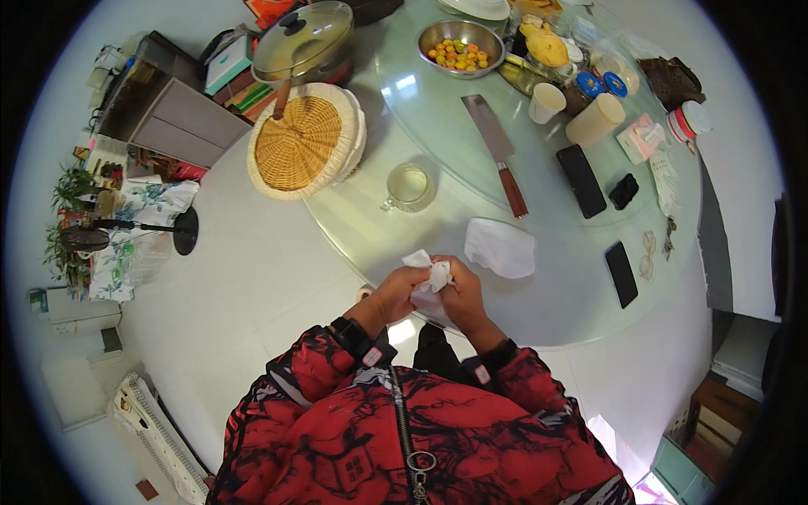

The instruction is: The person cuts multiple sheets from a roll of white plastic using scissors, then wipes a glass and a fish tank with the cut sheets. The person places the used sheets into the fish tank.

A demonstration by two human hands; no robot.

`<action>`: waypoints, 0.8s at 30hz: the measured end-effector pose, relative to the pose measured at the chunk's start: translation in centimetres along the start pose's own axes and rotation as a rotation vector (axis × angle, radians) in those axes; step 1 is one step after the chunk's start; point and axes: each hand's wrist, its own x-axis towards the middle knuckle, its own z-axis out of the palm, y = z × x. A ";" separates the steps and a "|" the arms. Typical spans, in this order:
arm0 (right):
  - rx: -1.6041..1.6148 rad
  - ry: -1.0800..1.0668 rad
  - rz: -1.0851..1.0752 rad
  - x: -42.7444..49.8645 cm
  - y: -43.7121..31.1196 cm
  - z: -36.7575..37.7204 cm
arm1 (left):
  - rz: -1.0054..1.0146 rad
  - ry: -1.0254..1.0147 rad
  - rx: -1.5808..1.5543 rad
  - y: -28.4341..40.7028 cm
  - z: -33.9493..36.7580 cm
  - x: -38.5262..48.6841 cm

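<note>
Between my two hands, just over the near edge of the glass table (568,319), is a crumpled white tissue (435,278). My left hand (399,294) grips it from the left, and my right hand (464,290) pinches it from the right. Part of the tissue sticks up above the thumbs; the rest is hidden by the fingers. A flat white cloth or tissue (502,248) lies on the table beyond my right hand. Further away, a glass mug (409,187) holding pale liquid stands ahead of my left hand.
A cleaver (489,129) rests on the glass turntable (435,132), its wooden handle towards me. Beyond it stands a steel bowl (461,31) of small orange fruit. A wicker basket (303,139) sits at the left edge. Phones (581,181) and eyeglasses (647,255) lie to the right.
</note>
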 end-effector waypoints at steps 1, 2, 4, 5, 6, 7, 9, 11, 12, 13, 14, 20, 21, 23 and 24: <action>0.025 0.013 0.065 -0.1 0.3 0.3 | -0.047 -0.072 -0.025 -0.3 -0.1 -0.3; 0.050 0.025 0.122 -0.3 0.6 0.5 | -0.061 -0.053 0.088 -0.5 -0.5 -0.6; -0.179 0.134 0.001 -0.8 0.7 0.6 | -0.084 -0.131 0.042 -0.1 -1.9 -1.5; -0.301 0.196 -0.060 -1.1 0.4 0.7 | -0.112 -0.116 0.029 0.1 -2.5 -1.9; -0.350 0.156 -0.047 -1.4 0.0 0.9 | -0.128 -0.157 -0.028 0.1 -3.0 -2.3; -0.408 0.125 -0.039 -1.4 -0.6 1.3 | -0.100 -0.240 -0.042 0.0 -3.3 -2.5; -0.463 -0.013 -0.056 -1.2 -1.7 2.0 | -0.070 -0.276 -0.051 -0.3 -3.6 -2.6; -0.450 -0.248 -0.154 -0.9 -2.2 2.1 | 0.092 -0.153 0.019 -0.6 -3.6 -2.2; -0.295 -0.196 -0.125 -0.4 -1.9 2.0 | 0.151 -0.061 -0.018 -0.6 -3.6 -1.9; -0.432 -0.011 -0.090 0.3 -1.3 1.3 | 0.229 0.019 -0.044 -0.5 -3.6 -1.5; -0.576 0.159 -0.067 0.8 -0.4 0.1 | 0.270 0.075 -0.075 -0.5 -3.7 -1.1; -0.957 0.299 0.046 2.1 6.5 -3.6 | 0.224 0.050 0.008 -0.6 -3.7 0.2; -0.791 0.213 0.124 2.0 6.7 -3.7 | 0.221 0.100 0.042 -0.6 -3.6 0.3; -0.325 0.325 0.142 1.4 6.1 -3.2 | 0.199 0.151 0.127 -0.5 -3.5 0.8; -0.267 0.331 0.058 1.0 5.2 -2.5 | 0.163 0.070 -0.037 -0.5 -3.3 1.1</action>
